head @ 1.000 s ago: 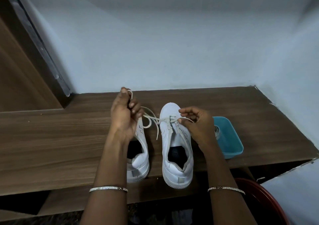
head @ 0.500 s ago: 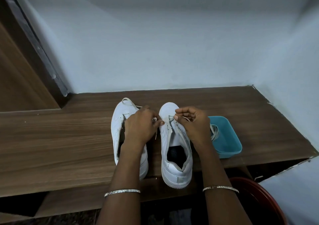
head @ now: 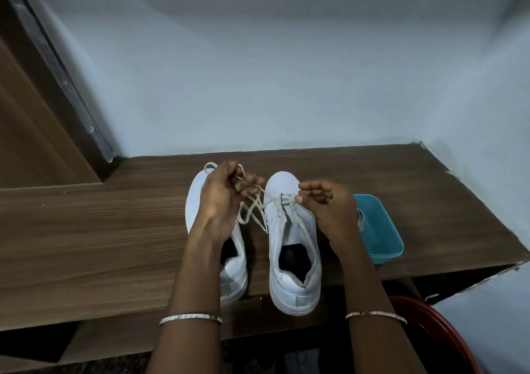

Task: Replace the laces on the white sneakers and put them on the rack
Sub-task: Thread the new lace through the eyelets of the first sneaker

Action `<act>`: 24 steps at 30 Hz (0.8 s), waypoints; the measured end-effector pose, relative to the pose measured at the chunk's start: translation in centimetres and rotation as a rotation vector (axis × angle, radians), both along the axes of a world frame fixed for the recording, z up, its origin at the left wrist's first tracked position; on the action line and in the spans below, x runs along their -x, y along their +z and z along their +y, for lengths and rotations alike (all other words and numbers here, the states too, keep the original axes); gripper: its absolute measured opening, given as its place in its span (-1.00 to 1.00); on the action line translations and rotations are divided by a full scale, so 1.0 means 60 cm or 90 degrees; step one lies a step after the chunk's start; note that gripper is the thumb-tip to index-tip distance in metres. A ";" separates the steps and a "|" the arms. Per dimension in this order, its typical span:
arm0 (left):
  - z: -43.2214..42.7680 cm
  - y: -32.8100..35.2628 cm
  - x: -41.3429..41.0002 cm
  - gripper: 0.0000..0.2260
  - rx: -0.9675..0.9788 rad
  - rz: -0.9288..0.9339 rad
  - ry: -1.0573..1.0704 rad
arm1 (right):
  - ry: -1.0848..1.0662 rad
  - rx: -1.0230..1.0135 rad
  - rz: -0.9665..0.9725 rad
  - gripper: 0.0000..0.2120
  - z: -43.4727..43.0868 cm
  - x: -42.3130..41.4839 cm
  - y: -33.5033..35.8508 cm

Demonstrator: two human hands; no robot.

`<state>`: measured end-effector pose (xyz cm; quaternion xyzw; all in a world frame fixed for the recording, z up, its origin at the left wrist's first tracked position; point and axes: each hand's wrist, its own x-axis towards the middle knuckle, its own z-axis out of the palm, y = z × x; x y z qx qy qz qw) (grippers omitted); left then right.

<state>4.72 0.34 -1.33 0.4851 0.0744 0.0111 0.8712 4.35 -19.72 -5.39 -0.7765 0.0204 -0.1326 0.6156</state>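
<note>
Two white sneakers stand side by side on the wooden shelf (head: pixel 100 230), toes toward the wall. My left hand (head: pixel 223 198) is raised over the left sneaker (head: pixel 195 201) and grips loose strands of the cream lace (head: pixel 252 210), which run across to the right sneaker (head: pixel 286 247). My right hand (head: pixel 327 207) hovers at the right sneaker's lowest eyelets, thumb and fingers curled at the lace there; whether they pinch it I cannot tell. The lace is threaded only near the toe. The left sneaker's lace loop shows at its toe.
A teal plastic tub (head: pixel 378 230) sits on the shelf just right of my right hand, with a pale lace inside. A dark red round basin (head: pixel 430 330) lies below the shelf at the lower right. Walls close in behind and at the right.
My left hand has drawn the lace strands up and to the left, away from the right sneaker. My right hand stays at the eyelets near the toe.
</note>
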 end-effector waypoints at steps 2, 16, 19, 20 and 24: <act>0.003 0.003 0.000 -0.71 0.099 0.015 0.016 | 0.021 -0.007 0.005 -0.75 0.000 0.000 0.001; 0.049 0.013 0.009 -0.71 -0.150 -0.025 0.181 | 0.025 0.122 0.032 -0.84 0.005 -0.005 -0.010; 0.034 -0.009 0.007 -0.78 -0.494 -0.121 0.155 | 0.030 0.155 0.024 -0.89 0.008 -0.007 -0.014; 0.028 -0.017 0.006 -0.84 -0.597 -0.137 0.125 | 0.025 0.163 0.021 -0.89 0.009 -0.007 -0.015; 0.006 -0.035 0.004 -0.80 -0.927 -0.143 -0.037 | 0.005 0.201 0.005 -0.91 0.014 -0.009 -0.016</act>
